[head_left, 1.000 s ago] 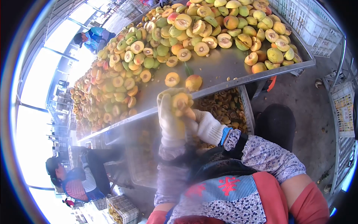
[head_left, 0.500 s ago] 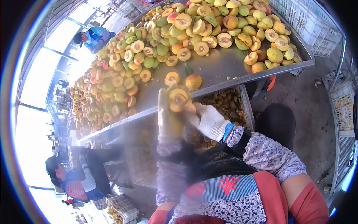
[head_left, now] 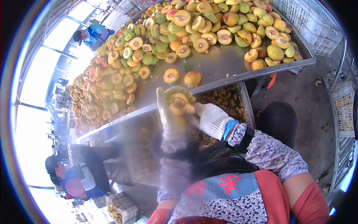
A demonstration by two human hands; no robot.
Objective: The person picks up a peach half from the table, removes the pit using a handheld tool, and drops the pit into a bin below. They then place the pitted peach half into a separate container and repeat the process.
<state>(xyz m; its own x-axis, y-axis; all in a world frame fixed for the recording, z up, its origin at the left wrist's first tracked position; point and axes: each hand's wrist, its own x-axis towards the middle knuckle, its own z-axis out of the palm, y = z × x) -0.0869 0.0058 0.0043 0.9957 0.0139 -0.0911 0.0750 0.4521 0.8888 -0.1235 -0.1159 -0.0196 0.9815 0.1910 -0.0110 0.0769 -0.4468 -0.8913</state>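
Note:
My left hand (head_left: pixel 169 118), in a pale glove, is closed around a halved yellow peach (head_left: pixel 179 102), its cut face and pit hollow turned up. Against the near side of that fruit are the fingers of my right hand (head_left: pixel 213 120), bent together in a white knit glove. Whatever the right fingers grip is hidden. Just beyond, on the metal table (head_left: pixel 220 61), lie a cut peach half (head_left: pixel 171 75) and a rounder peach (head_left: pixel 192 79) close to the rim.
Peach halves (head_left: pixel 160 46) are heaped across the table. Under its edge stands a crate of dark pits or scraps (head_left: pixel 227 99). White crates (head_left: pixel 309 31) are stacked at far right. One person (head_left: pixel 80 175) sits at lower left, another (head_left: pixel 93 36) is beyond the heap.
The left fingers now wrap more visibly over the peach half, which shifts slightly in the palm. My right hand stays close against it, nearly in the same place.

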